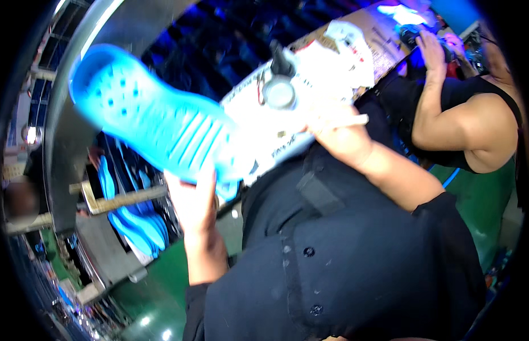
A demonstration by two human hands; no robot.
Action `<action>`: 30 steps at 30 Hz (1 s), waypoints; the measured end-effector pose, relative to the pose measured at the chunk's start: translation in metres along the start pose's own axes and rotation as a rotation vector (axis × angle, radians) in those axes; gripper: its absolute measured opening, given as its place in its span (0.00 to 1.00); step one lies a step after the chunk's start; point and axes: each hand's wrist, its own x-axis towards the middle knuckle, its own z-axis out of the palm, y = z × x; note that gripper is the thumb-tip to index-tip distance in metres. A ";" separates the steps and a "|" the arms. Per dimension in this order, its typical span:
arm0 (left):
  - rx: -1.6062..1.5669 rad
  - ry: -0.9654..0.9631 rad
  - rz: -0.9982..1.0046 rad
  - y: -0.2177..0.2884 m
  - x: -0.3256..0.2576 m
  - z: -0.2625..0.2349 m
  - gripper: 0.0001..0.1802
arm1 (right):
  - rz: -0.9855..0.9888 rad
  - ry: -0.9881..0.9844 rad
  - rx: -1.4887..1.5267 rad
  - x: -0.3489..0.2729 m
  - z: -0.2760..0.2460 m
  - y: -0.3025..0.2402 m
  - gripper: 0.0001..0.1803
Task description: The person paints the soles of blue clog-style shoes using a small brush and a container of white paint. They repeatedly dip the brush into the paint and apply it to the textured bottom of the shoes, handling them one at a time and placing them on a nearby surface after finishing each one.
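Observation:
My left hand (pixel 197 199) grips a bright blue clog-style shoe sole (pixel 162 116) by its lower edge, thumb laid against the near side. The sole is tilted up to the left, showing small holes at its wide end and ridges across the other. My right hand (pixel 345 139) is closed around a pale stick-like handle (pixel 354 120); glare hides its far end. Beyond the hands, a round grey pot (pixel 279 92) with a dark nozzle-like piece (pixel 282 61) behind it stands on a worktop covered with white printed sheeting (pixel 318 71).
A curved grey metal machine frame (pixel 77 131) rises at the left. Below it, a rack holds several blue soles (pixel 140 230). Dark pieces (pixel 219 42) lie in blue light behind the worktop. At the right a co-worker's arm (pixel 429 102) reaches over the bench. The floor (pixel 156 295) is green.

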 end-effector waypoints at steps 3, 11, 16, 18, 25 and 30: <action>-0.284 -0.333 -0.372 0.046 0.002 -0.007 0.34 | -0.006 0.001 0.026 -0.004 -0.008 0.014 0.12; -0.349 -0.912 -0.334 0.113 0.111 0.155 0.39 | 0.082 0.185 0.161 -0.013 -0.045 0.033 0.13; -0.756 -0.683 -0.309 0.157 0.214 0.287 0.26 | 0.154 0.184 0.107 -0.015 -0.064 0.031 0.14; -0.783 -0.817 -0.244 0.163 0.207 0.308 0.28 | 0.206 0.218 0.137 -0.020 -0.072 0.035 0.14; -0.136 -1.070 -0.102 0.055 0.127 0.203 0.23 | 0.331 0.233 0.274 -0.029 -0.067 0.048 0.15; -0.034 -1.479 -0.024 0.104 0.072 0.126 0.19 | 0.515 0.146 0.423 -0.025 -0.033 0.056 0.16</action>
